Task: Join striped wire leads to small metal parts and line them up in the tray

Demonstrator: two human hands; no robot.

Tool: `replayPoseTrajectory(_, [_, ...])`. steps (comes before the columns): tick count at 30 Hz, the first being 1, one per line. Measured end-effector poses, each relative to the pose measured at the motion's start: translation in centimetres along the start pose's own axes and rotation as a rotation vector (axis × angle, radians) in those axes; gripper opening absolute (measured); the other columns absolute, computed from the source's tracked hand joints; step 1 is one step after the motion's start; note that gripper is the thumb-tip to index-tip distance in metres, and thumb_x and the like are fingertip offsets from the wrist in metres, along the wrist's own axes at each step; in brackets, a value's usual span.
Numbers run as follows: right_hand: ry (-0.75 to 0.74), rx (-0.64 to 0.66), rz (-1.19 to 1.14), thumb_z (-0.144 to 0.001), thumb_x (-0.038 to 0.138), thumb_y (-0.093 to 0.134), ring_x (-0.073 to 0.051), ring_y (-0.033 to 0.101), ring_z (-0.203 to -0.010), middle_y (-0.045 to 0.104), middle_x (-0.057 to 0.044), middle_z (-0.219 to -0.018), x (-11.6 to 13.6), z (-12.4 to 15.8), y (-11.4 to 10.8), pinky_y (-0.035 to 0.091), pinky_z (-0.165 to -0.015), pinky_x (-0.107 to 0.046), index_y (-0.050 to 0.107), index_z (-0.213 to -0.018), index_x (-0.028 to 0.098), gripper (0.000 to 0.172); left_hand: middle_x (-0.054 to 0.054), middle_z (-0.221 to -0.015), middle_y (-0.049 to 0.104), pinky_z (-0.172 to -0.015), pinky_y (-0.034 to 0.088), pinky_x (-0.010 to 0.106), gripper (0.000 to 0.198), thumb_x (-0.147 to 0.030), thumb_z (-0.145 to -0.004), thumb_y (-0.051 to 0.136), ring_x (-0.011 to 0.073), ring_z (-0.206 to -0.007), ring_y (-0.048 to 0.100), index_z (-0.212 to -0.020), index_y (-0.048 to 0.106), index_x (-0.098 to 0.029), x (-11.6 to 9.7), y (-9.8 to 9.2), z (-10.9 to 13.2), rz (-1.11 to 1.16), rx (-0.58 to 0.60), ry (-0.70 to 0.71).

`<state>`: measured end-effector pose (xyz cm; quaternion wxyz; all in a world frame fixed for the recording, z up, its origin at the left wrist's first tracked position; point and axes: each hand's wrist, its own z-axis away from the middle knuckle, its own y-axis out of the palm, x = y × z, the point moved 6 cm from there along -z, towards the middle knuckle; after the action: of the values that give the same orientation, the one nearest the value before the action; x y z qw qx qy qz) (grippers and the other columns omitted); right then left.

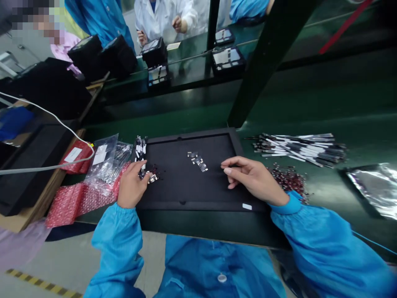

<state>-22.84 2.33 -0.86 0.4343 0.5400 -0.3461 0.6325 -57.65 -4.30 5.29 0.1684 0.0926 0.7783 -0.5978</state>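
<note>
My left hand (132,186) is at the left side of a shallow black foam tray (173,194), thumb and fingers apart. Its fingertips are beside a cluster of small shiny parts (152,177) with thin dark leads. Just above lies a bundle of black and white strips (141,149). My right hand (251,176) hovers over the tray's right side, fingers loosely bent, with nothing visible between thumb and forefinger. Several small dark circuit pieces with silvery pads (200,162) lie in the middle of the tray.
At right are a pile of flat strips (300,147), a heap of tiny dark-red parts (288,180) and a silver bag (376,186). Pink bubble wrap (66,203) and clear bags (104,161) lie left. A dark post (257,66) rises behind the tray; co-workers stand beyond.
</note>
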Motion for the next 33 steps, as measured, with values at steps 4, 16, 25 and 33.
replayPoseTrajectory(4, [-0.025, 0.018, -0.018, -0.080, 0.051, 0.076, -0.013, 0.061, -0.056, 0.061, 0.002, -0.066, 0.2, -0.3, 0.5, 0.061, -0.054, -0.028, 0.064, -0.103, 0.016, 0.043, 0.011, -0.113, 0.066, -0.088, 0.054, 0.040, 0.038, -0.040, -0.090, 0.061, 0.0275, -0.098, 0.067, -0.120, 0.069, -0.017, -3.0, -0.8, -0.5, -0.206, -0.125, 0.096])
replayPoseTrajectory(16, [-0.376, -0.387, 0.688, -0.090, 0.033, 0.061, -0.023, 0.067, -0.086, 0.073, -0.006, -0.095, 5.2, 2.1, -8.8, 0.054, -0.074, -0.034, 0.070, -0.096, 0.021, 0.017, 0.010, -0.125, 0.069, -0.100, 0.051, 0.039, 0.033, -0.014, -0.090, 0.052, 0.0248, -0.117, 0.061, -0.116, 0.069, -0.019, -12.5, 11.5, -6.5, -0.065, 0.227, 0.538])
replayPoseTrajectory(25, [-0.077, -0.320, 1.245, -0.085, 0.015, 0.060, -0.024, 0.068, -0.087, 0.074, -0.008, -0.095, 0.8, 1.2, -15.7, 0.050, -0.079, -0.032, 0.075, -0.096, 0.018, 0.019, 0.018, -0.098, 0.073, -0.081, 0.055, 0.041, 0.039, -0.008, -0.091, 0.043, 0.0309, -0.097, 0.067, -0.122, 0.066, -0.011, -14.0, 10.7, -5.2, -0.294, 0.307, 0.553])
replayPoseTrajectory(33, [-0.167, -0.244, 1.316, -0.086, 0.004, 0.050, -0.026, 0.064, -0.096, 0.072, -0.013, -0.100, 0.0, 1.6, -14.3, 0.046, -0.095, -0.035, 0.078, -0.102, 0.015, 0.034, 0.015, -0.100, 0.073, -0.088, 0.053, 0.038, 0.035, -0.011, -0.094, 0.040, 0.0275, -0.100, 0.066, -0.116, 0.067, -0.011, -13.5, 11.0, -5.5, -0.320, 0.298, 0.552])
